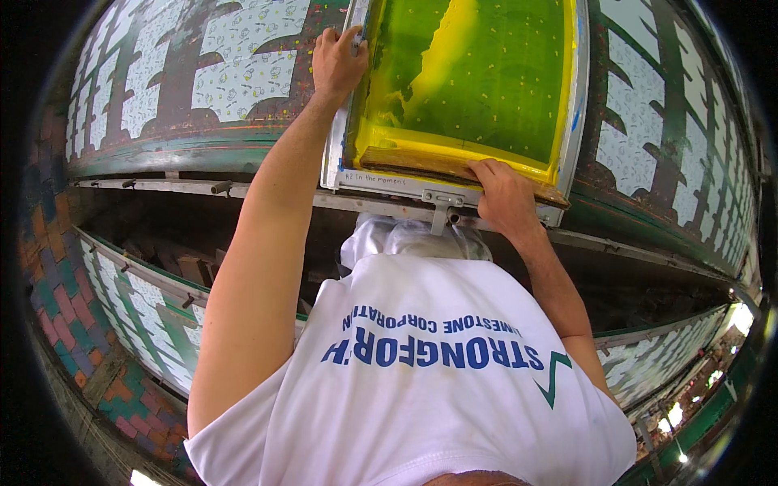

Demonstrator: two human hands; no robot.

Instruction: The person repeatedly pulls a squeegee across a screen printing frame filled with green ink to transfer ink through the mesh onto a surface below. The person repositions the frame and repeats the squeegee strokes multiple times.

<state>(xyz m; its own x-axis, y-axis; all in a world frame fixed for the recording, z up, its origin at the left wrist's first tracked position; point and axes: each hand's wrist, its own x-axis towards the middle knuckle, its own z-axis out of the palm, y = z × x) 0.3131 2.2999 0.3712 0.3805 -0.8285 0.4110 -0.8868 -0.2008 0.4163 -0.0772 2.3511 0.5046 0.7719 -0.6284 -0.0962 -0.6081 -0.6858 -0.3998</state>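
A screen printing frame (334, 166) with pale metal sides and a yellow-green mesh (510, 73) lies on a long table in front of me. Yellow ink (433, 61) forms an uneven streak down the mesh and pools along its near side. My left hand (339, 65) is closed on the frame's left side, fingers curled at its edge. At the near end, my right hand (506, 194) grips the right part of a wooden squeegee (413, 164), which lies crosswise inside the frame. The squeegee's lower edge is hidden.
White patterned fabric pieces (247, 61) lie on the table at left, with more fabric pieces (636, 121) at right. A metal rail (162, 184) with pegs runs along the near edge. Another table (154, 296) stands behind me, and coloured floor bricks (69, 283) show at far left.
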